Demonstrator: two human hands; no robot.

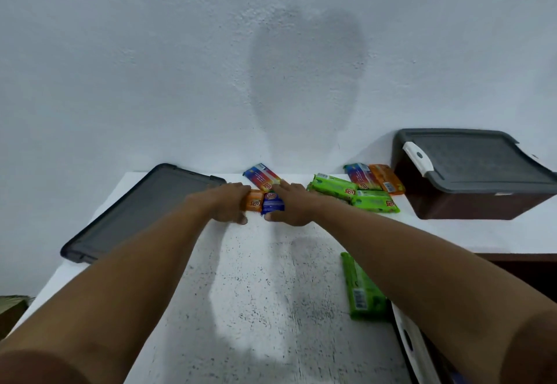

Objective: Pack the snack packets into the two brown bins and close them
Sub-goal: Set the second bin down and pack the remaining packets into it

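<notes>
Left grip (pixel 226 207) clasps orange packet (pixel 255 201), right grip (pixel 291 207) pinches blue packet (pixel 272 202), beside gray lid (pixel 144 211): light, crinkly, probably slippery; hold mid-body.

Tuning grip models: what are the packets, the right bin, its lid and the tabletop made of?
The packets look like thin glossy plastic film: sheen, printed wrappers. The bin seems rigid moulded plastic, smooth brown walls; its lid matte grey plastic, grainy top. The tabletop is hard, white with black specks, perhaps stone or laminate; cannot tell.
</notes>
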